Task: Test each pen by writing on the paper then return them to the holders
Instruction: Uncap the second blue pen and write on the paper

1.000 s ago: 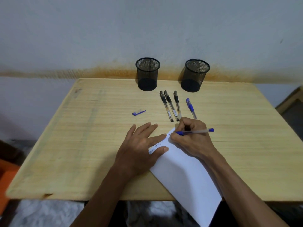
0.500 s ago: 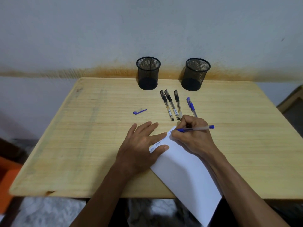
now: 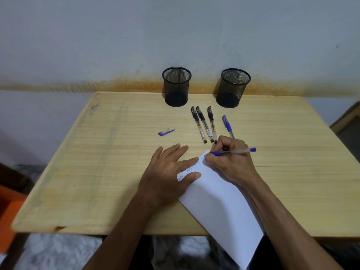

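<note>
Blue pen (image 3: 233,152) pinched in right hand (image 3: 229,162), left hand (image 3: 167,172) pressing paper (image 3: 218,201)

A single wide-angle head view looks forward and steeply down from the near side of the wooden table (image 3: 120,152), close above the left hand (image 3: 167,172) and right hand (image 3: 231,162), whose forearms run in from the bottom edge. It faces the pale wall (image 3: 175,32) behind the table, with two mesh holders (image 3: 176,86) at the far edge near mid-frame. The table edges seem bowed, probably from the lens, and the lower corners are blurred.
</note>
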